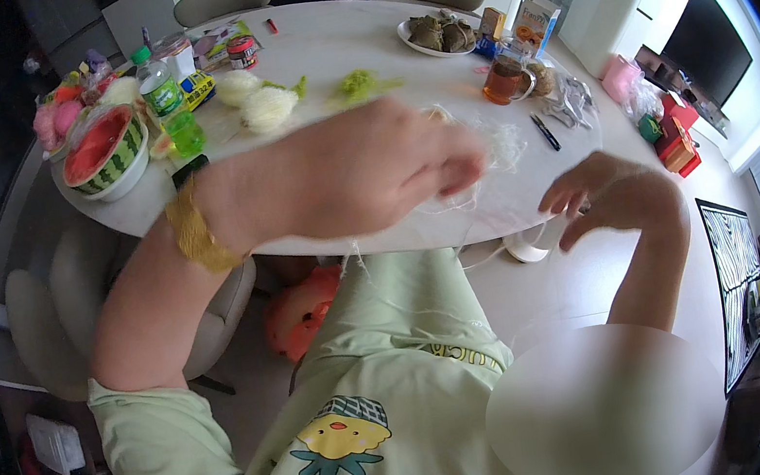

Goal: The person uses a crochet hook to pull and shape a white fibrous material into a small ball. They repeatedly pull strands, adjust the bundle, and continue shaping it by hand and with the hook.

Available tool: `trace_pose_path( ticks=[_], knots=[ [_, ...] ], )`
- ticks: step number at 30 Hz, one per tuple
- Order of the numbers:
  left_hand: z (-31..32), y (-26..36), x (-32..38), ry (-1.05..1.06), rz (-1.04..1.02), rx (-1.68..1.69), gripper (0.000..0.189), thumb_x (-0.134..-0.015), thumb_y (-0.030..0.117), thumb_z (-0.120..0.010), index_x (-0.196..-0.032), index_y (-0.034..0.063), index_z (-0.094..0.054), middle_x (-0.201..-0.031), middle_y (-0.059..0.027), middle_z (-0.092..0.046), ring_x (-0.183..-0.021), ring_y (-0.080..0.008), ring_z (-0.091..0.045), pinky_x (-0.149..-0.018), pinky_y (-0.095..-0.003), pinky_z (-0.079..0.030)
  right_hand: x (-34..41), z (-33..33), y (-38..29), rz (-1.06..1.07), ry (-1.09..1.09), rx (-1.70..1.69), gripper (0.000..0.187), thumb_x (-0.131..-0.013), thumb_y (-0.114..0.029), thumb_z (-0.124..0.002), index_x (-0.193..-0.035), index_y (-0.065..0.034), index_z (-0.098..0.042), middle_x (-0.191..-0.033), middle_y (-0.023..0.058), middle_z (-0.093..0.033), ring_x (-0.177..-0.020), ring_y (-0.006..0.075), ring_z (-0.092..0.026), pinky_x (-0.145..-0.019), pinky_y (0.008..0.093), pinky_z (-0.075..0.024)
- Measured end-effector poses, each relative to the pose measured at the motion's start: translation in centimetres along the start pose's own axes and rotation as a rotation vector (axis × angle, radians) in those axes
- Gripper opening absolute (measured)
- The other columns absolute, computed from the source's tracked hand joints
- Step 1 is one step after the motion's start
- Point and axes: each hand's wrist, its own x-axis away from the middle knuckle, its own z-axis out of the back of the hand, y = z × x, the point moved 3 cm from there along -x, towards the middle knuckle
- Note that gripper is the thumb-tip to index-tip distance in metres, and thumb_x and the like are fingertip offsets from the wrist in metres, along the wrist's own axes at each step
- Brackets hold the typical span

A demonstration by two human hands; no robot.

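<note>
My left hand (370,172), with a gold band at the wrist, reaches across above the table's near edge. Its fingers are curled, and fine white thread (501,138) spreads in a loose tangle around and beyond them. Motion blur and the back of the hand hide the exact grip. To the right, past the table edge, my right hand (617,195) is raised with its thumb and fingers apart; no object shows clearly between them. Thin strands (357,256) hang below my left hand onto my green shirt (375,400).
On the white table (334,30) are a cut watermelon (105,152), a green soda bottle (168,103), white yarn balls (266,109), green yarn (361,85), a glass mug of brown liquid (502,80), a pen (546,132) and a plate of leaf-wrapped bundles (442,34). Chairs (223,0) stand around it.
</note>
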Motion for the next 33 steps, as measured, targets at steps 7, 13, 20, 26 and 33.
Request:
trace_pose_path(
  ticks=[7, 13, 20, 26, 33],
  knots=[
    [2.1, 3.4, -6.3, 0.283, -0.352, -0.092, 0.017, -0.087, 0.015, -0.048, -0.082, 0.0004, -0.056, -0.068, -0.0129, -0.060, -0.064, -0.0281, -0.059, -0.059, -0.0358, -0.044, -0.5, 1.8, -3.5, 0.223, 0.370, -0.085, 0.032, -0.058, -0.011, -0.081, -0.087, -0.0053, -0.069, -0.086, 0.0050, -0.067, -0.079, 0.0133, -0.061, -0.079, 0.0239, -0.0476],
    [2.7, 5.1, -9.3, 0.410, -0.475, 0.019, 0.017, -0.084, 0.014, -0.049, -0.083, 0.0011, -0.060, -0.065, -0.0109, -0.060, -0.060, -0.0216, -0.060, -0.058, -0.0329, -0.046, -5.3, -4.1, -8.1, 0.813, -0.179, -0.381, 0.014, -0.089, -0.010, -0.053, -0.084, 0.0015, -0.059, -0.081, 0.0070, -0.061, -0.076, 0.0159, -0.059, -0.070, 0.0268, -0.0479],
    [-3.0, -0.4, -2.9, 0.037, 0.156, 0.771, 0.054, -0.097, 0.035, -0.032, -0.138, 0.0016, -0.021, -0.119, -0.0123, -0.049, -0.104, -0.0184, -0.050, -0.093, -0.0357, -0.040, 2.3, 4.2, -1.7, 1.510, 0.099, -1.317, 0.037, -0.084, -0.034, -0.056, -0.101, -0.0008, -0.058, -0.113, 0.0148, -0.056, -0.100, 0.0229, -0.057, -0.081, 0.0314, -0.0491],
    [-5.7, -2.6, 5.9, -0.496, 0.485, 0.738, 0.032, -0.096, 0.025, -0.039, -0.081, 0.0025, -0.057, -0.065, 0.0009, -0.049, -0.060, -0.0071, -0.044, -0.058, -0.0230, -0.039, 4.5, 7.2, 1.5, 1.801, 0.196, -1.199, 0.042, -0.089, -0.023, -0.051, -0.048, -0.0154, -0.054, -0.138, 0.0009, -0.039, -0.117, 0.0183, -0.045, -0.084, 0.0323, -0.0473],
    [1.8, 0.4, 6.3, -0.220, 0.397, 0.631, 0.037, -0.091, 0.023, -0.045, -0.060, 0.0030, -0.046, -0.054, -0.0011, -0.044, -0.051, -0.0118, -0.040, -0.051, -0.0254, -0.033, -2.5, -3.6, -3.5, 0.829, 0.043, -1.244, 0.033, -0.090, -0.035, -0.043, -0.093, -0.0039, -0.056, -0.107, 0.0208, -0.055, -0.079, 0.0251, -0.058, -0.064, 0.0362, -0.0499]
  ],
)
